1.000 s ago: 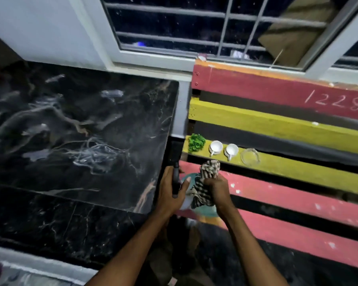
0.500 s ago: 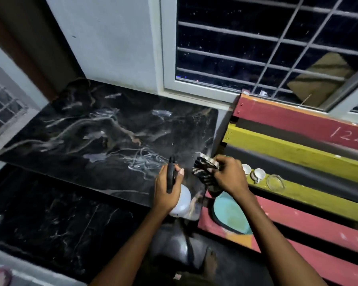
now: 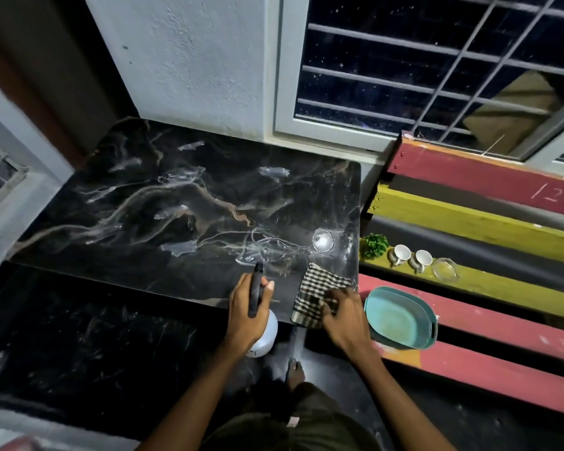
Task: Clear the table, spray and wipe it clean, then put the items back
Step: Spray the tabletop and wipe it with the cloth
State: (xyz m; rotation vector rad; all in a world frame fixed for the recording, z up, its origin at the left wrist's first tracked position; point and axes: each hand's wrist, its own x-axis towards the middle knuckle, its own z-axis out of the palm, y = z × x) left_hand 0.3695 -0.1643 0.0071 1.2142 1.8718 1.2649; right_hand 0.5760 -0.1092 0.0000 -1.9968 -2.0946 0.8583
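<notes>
The black marble table (image 3: 183, 209) fills the middle of the view, bare of items. My left hand (image 3: 246, 315) grips a spray bottle (image 3: 264, 336) with a white body and black nozzle, held over the table's near edge. A checked cloth (image 3: 313, 288) lies flat on the table's near right corner. My right hand (image 3: 342, 315) rests on the cloth's near end with fingers spread over it. On the bench at the right sit a teal tray (image 3: 399, 317), two white cups (image 3: 411, 255), a glass dish (image 3: 445, 270) and a small green plant (image 3: 375, 245).
A red and yellow slatted bench (image 3: 489, 222) stands right beside the table's right edge. A white wall and barred window (image 3: 404, 76) run behind both. A bright light reflection (image 3: 323, 239) shows on the marble. My foot (image 3: 295, 372) is on the dark floor below.
The cloth went from bunched in my right hand above the bench to lying spread on the table corner. My left hand carried the spray bottle over the table edge. The view swung left.
</notes>
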